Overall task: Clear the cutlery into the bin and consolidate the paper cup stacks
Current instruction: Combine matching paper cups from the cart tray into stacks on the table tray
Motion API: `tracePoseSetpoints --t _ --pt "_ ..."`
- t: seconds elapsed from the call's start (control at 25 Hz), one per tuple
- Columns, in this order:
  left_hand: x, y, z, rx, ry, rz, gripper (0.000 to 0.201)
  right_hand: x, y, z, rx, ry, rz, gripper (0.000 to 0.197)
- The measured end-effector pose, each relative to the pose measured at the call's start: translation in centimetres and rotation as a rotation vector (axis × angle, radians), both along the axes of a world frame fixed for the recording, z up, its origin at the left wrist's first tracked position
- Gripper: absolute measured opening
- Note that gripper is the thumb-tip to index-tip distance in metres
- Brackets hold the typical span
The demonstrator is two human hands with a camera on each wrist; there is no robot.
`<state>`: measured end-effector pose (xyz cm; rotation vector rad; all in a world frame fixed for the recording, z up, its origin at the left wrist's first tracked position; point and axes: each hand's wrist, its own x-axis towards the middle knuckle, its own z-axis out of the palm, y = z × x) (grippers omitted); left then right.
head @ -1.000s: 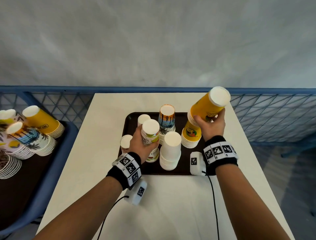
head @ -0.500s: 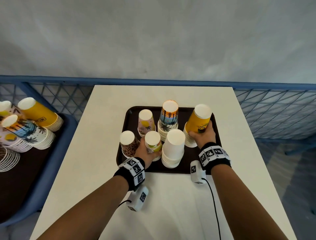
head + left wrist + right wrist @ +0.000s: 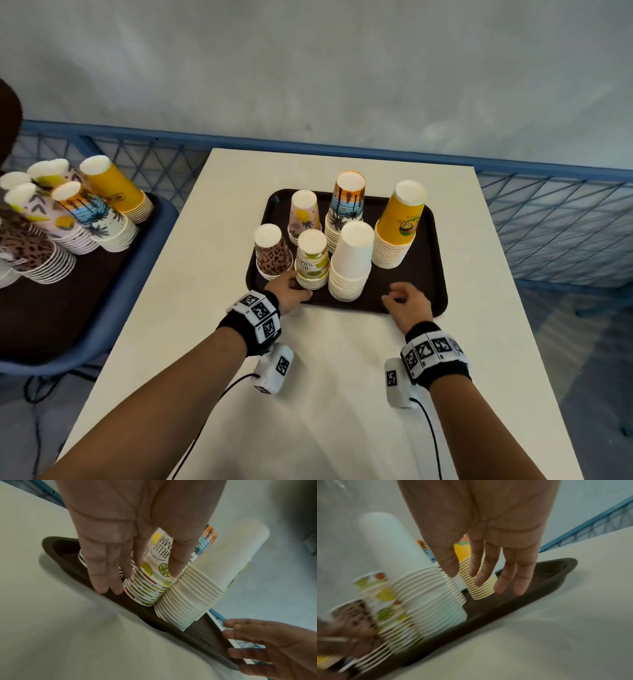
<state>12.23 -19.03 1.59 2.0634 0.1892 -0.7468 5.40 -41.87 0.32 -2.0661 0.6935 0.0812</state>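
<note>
left hand has thumb and fingers loosely round the foot of the fruit-print cup stack, upright at the tray's near edge. right hand hangs slack, holding nothing, nearer the yellow stack.

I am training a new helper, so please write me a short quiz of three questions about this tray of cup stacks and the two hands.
1. How many cup stacks stand on the tray?
2. True or false: the right hand holds the yellow stack.
3. Which stack does the left hand touch? A) white B) lemon C) leopard

Key:
1. Six.
2. False: it is off the stack, fingers relaxed, near the tray's front edge.
3. B, the lemon stack, between thumb and fingers.
</note>
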Motion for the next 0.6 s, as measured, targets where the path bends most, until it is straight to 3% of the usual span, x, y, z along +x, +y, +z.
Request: tracePoseSetpoints --t 0.12,0.28,0.6 --pt "-2.3 1.3 0.9 -0.044 0.049 -0.034 0.051 -2.0 3.3 -0.2 0.035 0.02 0.171 0.025" --pt "-4.6 5.7 1.3 -0.033 -0.034 -0.008 0.041 -1.5 10.5 0.3 0.067 0.028 0.41 0.018" --pt "-5.5 24.4 0.2 0.044 -0.132 0.326 0.028 5.0 30.0 2.2 0.151 -0.094 0.743 0.021"
